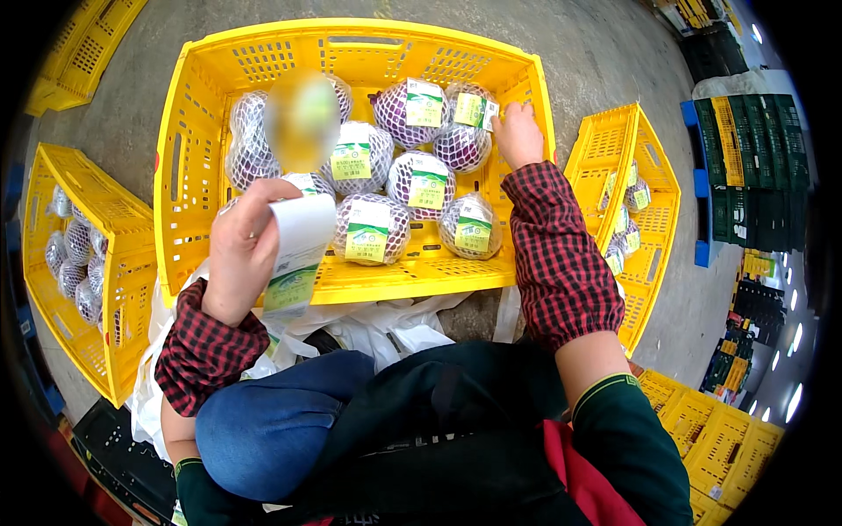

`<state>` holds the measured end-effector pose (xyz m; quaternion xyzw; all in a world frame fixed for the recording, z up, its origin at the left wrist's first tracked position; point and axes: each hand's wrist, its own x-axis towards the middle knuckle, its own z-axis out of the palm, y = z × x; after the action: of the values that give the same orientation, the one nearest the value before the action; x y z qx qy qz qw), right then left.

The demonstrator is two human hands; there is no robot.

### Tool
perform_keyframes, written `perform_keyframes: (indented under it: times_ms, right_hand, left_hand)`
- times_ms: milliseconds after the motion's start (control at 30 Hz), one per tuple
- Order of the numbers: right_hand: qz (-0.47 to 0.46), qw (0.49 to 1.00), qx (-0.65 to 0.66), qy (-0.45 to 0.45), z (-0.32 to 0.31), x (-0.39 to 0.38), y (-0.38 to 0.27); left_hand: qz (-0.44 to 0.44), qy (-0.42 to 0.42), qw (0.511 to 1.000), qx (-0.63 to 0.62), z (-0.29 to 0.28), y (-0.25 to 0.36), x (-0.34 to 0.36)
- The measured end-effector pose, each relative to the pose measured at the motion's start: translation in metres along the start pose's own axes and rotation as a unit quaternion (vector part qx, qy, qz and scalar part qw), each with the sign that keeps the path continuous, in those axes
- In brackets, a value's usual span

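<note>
My left hand (pixel 246 250) is closed on a hanging strip of white and green labels (pixel 296 250), left of the crate's near side. The fingers of my right hand (pixel 519 138) are bunched at the edge of a label (pixel 474 111) on a netted purple vegetable (pixel 462 146), at the crate's right end. Several more round purple vegetables (pixel 430 185) in white foam nets lie in the yellow crate (pixel 351 292), most bearing labels. Bare netting shows on the left ones (pixel 250 131). A blurred patch hides part of the far left of the group.
Yellow crates with netted vegetables stand at left (pixel 127 289) and right (pixel 605 158). White plastic sheeting (pixel 377 333) lies under the near edge of the middle crate, before my jeans-clad knee (pixel 263 430). Dark green stacked crates (pixel 754 167) stand on a blue pallet (pixel 699 202) farther right.
</note>
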<state>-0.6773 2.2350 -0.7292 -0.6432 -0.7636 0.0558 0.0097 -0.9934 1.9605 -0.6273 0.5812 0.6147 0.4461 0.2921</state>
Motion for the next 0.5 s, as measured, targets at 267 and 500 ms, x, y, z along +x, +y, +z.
perform_keyframes:
  times_ms: [267, 500]
  right_hand:
    - [0.057, 0.998, -0.016, -0.01, 0.066, 0.048, 0.001]
    - [-0.201, 0.874, 0.355, -0.263, -0.072, -0.032, -0.115]
  left_hand:
    - [-0.108, -0.059, 0.981, -0.153, 0.011, 0.002, 0.011]
    - [-0.2, -0.121, 0.94, -0.25, -0.001, 0.0, 0.005]
